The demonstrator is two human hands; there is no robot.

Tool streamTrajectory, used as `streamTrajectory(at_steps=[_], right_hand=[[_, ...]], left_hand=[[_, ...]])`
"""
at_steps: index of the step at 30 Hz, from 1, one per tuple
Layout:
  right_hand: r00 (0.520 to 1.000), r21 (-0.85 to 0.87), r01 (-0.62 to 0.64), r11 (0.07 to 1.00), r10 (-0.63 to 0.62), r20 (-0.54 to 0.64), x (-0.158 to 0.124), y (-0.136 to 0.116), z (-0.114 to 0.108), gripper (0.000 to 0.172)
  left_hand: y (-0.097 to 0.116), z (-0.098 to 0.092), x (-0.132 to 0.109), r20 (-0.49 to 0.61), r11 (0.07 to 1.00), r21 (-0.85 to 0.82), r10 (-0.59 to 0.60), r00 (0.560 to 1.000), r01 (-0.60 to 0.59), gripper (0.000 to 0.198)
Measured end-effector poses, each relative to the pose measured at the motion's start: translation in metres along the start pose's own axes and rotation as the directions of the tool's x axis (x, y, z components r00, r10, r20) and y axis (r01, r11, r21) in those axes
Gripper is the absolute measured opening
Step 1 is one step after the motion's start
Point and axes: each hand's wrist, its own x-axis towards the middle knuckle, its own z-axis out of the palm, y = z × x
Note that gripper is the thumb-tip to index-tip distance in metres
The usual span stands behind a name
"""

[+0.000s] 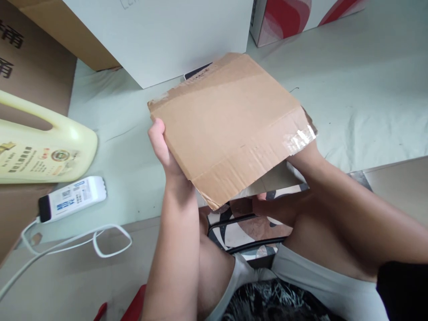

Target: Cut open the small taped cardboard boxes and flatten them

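Observation:
A brown cardboard box (227, 120), flat in shape with a worn flap toward me, is held up tilted over the front edge of the surface. Clear shiny tape clings to its right corner. My left hand (160, 140) is closed on its left side, thumb along the edge and the other fingers hidden behind. My right hand (302, 156) reaches beneath the flap at the right corner; its fingers are out of sight, so I cannot tell how they are placed.
At left lie a yellow jug (47, 142) and a white power strip (73, 198) with its cable (112, 227) looping over the edge. Behind stand a white box (174, 40), a red-and-white box (287, 20) and a large brown carton (36, 58). A dark-edged object (197, 71) peeks out behind the cardboard.

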Motion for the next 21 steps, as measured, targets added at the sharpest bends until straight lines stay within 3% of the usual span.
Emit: streamTrajectory(at_steps=[11,21], right_hand=[[1.000,-0.003,0.011,1.000,-0.011,-0.020,-0.001,-0.002,-0.001,0.044],[0.999,0.056,0.030,0.998,-0.031,0.009,0.001,0.010,0.002,0.060]], left_hand=[[-0.001,-0.004,0.001,-0.002,0.997,-0.051,-0.052,0.999,0.052,0.040],[0.000,-0.003,0.000,-0.027,0.997,-0.055,-0.055,0.998,0.054,0.041]])
